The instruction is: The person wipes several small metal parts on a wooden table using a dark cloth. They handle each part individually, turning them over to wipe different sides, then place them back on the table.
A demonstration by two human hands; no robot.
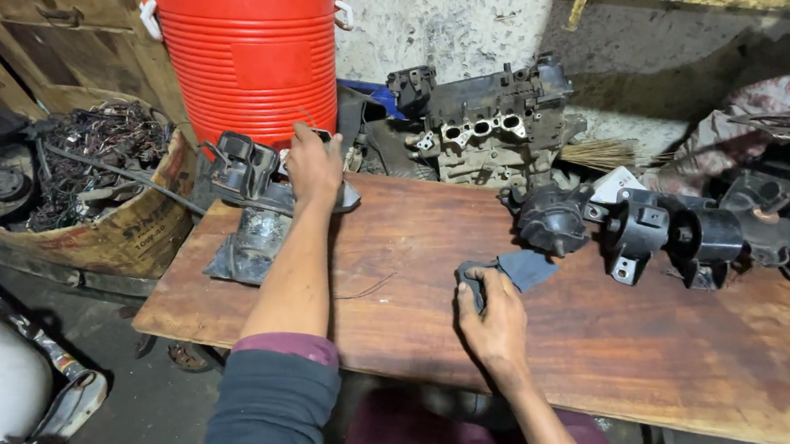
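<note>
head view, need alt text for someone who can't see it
Seen from above, a person's left hand grips a dark metal car part at the far left of a wooden table, while the right hand presses a small dark pad. A row of black engine mounts sits at the right, and a red cooler stands behind.

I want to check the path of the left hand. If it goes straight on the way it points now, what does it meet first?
Most likely the red drinks cooler. The left hand points up and away over the black engine mount at the table's far edge, and the cooler stands just behind, though depth is unclear.
</note>
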